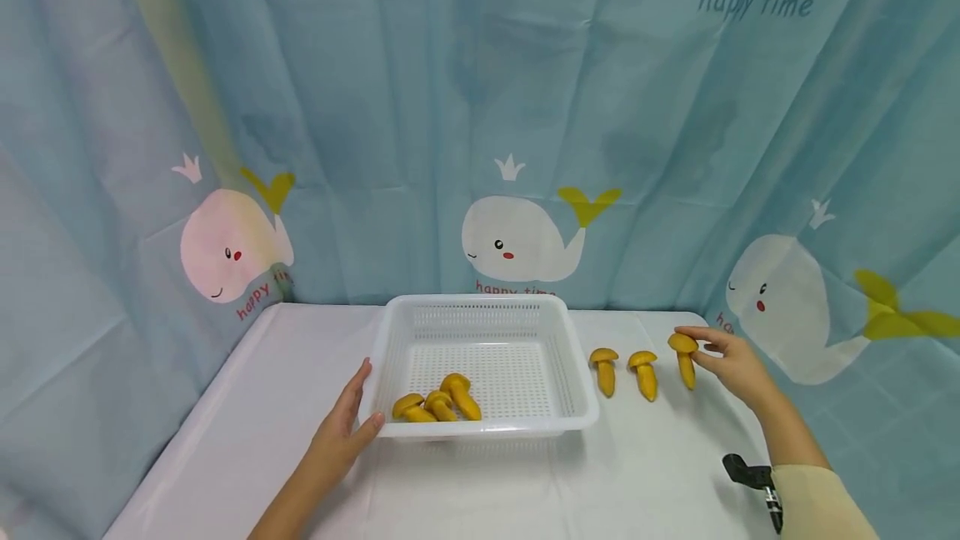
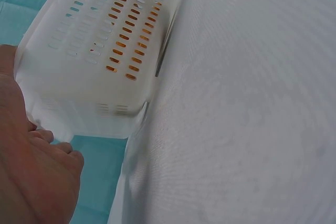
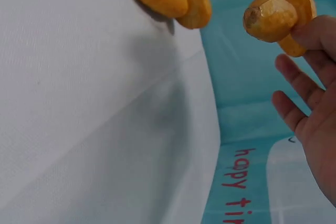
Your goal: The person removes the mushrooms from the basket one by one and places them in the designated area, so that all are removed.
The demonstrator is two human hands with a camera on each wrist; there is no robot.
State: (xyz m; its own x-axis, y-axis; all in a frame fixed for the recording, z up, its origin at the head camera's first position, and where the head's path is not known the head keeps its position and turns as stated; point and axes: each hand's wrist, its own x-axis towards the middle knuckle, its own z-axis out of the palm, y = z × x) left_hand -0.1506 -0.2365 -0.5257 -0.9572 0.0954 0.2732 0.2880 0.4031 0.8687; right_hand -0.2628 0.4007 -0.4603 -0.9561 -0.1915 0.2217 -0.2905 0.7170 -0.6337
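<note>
A yellow mushroom (image 1: 686, 365) is pinched by its cap between the thumb and index finger of my right hand (image 1: 731, 365). The right wrist view shows this mushroom (image 3: 273, 18) raised off the table, stem end toward the camera, with the other fingers (image 3: 302, 85) spread below it. My left hand (image 1: 341, 419) grips the front left corner of a white plastic basket (image 1: 480, 427), thumb at the front rim and fingers along the left side. Three yellow mushrooms (image 1: 461, 397) lie together in the basket's front left part.
Two more mushrooms (image 1: 605, 372) (image 1: 643, 375) lie in a row on the white-covered table (image 1: 637, 473), right of the basket. A black stand-like object (image 1: 747, 473) is beside the right sleeve (image 1: 817, 502). Blue whale-print curtains (image 1: 420, 107) hang behind the table and at both sides.
</note>
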